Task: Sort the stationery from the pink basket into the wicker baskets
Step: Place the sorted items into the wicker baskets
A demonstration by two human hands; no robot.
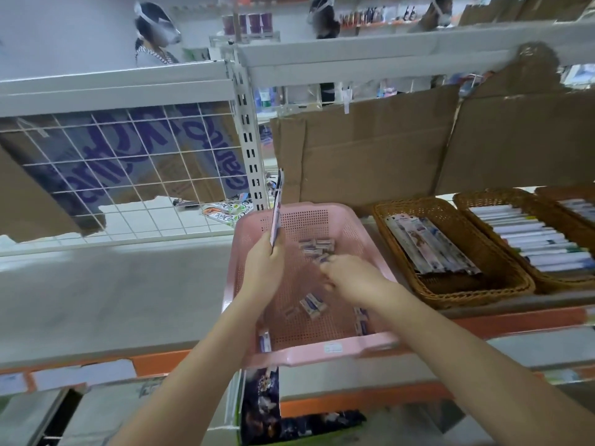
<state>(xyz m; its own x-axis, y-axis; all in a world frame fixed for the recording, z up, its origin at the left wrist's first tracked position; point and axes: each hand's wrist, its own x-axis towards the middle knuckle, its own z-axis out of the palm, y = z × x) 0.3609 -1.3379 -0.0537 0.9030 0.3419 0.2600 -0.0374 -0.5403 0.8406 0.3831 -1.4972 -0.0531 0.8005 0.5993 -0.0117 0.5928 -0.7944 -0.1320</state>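
Observation:
The pink basket (360,220) sits on the shelf in front of me with several small boxed erasers (314,304) scattered on its floor. My left hand (267,262) holds a flat, long stationery packet (277,209) upright over the basket's left side. Inside the basket, my right hand (346,273) has its fingers curled at a small cluster of erasers (317,247); whether it holds one is blurred. To the right stands a wicker basket (483,291) with long flat packets (431,244), and beyond it a second wicker basket (463,197) full of pens (534,236).
Cardboard sheets (370,149) line the back of the shelf, and a wire grid panel (128,162) stands at the left. The shelf's orange front edge (515,320) runs below the baskets. Other people stand behind the shelving. Dark packets (260,400) lie on the lower shelf.

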